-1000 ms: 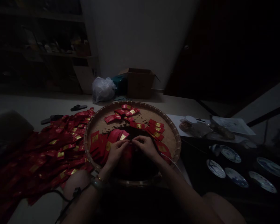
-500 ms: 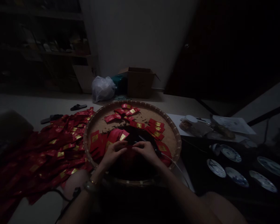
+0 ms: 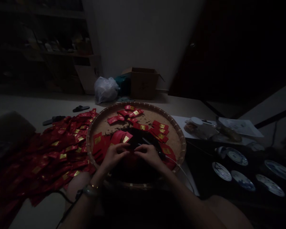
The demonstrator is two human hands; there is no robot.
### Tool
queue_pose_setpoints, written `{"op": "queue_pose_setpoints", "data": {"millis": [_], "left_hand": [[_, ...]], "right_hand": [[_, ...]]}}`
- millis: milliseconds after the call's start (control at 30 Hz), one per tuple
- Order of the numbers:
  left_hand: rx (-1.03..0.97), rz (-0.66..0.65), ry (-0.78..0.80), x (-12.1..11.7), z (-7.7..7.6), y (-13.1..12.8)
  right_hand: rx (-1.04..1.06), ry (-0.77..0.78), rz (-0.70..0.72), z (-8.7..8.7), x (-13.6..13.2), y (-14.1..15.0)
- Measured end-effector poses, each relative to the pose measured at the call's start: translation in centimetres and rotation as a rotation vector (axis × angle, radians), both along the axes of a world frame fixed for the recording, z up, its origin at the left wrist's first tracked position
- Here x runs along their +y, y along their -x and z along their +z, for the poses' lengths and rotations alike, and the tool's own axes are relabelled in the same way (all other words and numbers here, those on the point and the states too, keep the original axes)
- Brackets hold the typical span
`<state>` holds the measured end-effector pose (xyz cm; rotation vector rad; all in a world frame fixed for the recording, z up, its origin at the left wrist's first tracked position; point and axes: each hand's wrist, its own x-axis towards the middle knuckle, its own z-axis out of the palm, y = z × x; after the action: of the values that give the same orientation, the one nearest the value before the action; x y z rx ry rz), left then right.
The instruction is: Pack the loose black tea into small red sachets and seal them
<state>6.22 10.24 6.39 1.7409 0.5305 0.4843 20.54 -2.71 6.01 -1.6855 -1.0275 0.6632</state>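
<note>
Both of my hands are over a round woven bamboo tray [image 3: 180, 133]. My left hand [image 3: 115, 154] and my right hand [image 3: 149, 155] face each other with thumbs and fingers pinched. A dim red packet [image 3: 132, 160] shows between them, its outline mostly lost in the dark. Beside my left fingers lie red packets with gold labels [image 3: 118, 137]. Just beyond my right hand rests a dark corded tool [image 3: 161, 155] with thin pale tips. Dark tea-like leaves [image 3: 118, 129] are heaped in the tray, with more packets around its far and right sides.
A large pile of red packets [image 3: 62, 149] covers the floor at left, near dark slippers [image 3: 81, 108]. A white plastic bag [image 3: 106, 89] and an open cardboard box [image 3: 144, 84] stand by the wall. Blue-and-white plates [image 3: 237, 156] lie on a dark surface at right.
The whole view has shifted very slightly. My hands keep the same pinched pose over the tray, and the things around them look unmoved.
</note>
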Motion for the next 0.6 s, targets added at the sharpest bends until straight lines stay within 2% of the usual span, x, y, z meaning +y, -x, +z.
{"op": "queue_pose_setpoints", "data": {"millis": [167, 300, 400, 500, 600], "left_hand": [[0.102, -0.056, -0.015, 0.6, 0.1, -0.5], [0.038, -0.036, -0.006, 0.5, -0.4, -1.3], [-0.010, -0.034, 0.124, -0.1, -1.1, -1.9], [0.006, -0.127, 0.301, -0.7, -1.8, -2.3], [0.059, -0.171, 0.378, -1.2, -2.2, -2.4]], "right_hand": [[-0.005, 0.035, 0.028, -0.1, 0.7, -0.7], [-0.049, 0.017, 0.074, 0.2, 1.2, -1.8], [-0.061, -0.001, 0.108, 0.5, 1.4, -2.5], [-0.070, -0.001, 0.131, 0.7, 1.6, -2.7], [-0.090, -0.002, 0.154, 0.8, 1.9, -2.7]]}}
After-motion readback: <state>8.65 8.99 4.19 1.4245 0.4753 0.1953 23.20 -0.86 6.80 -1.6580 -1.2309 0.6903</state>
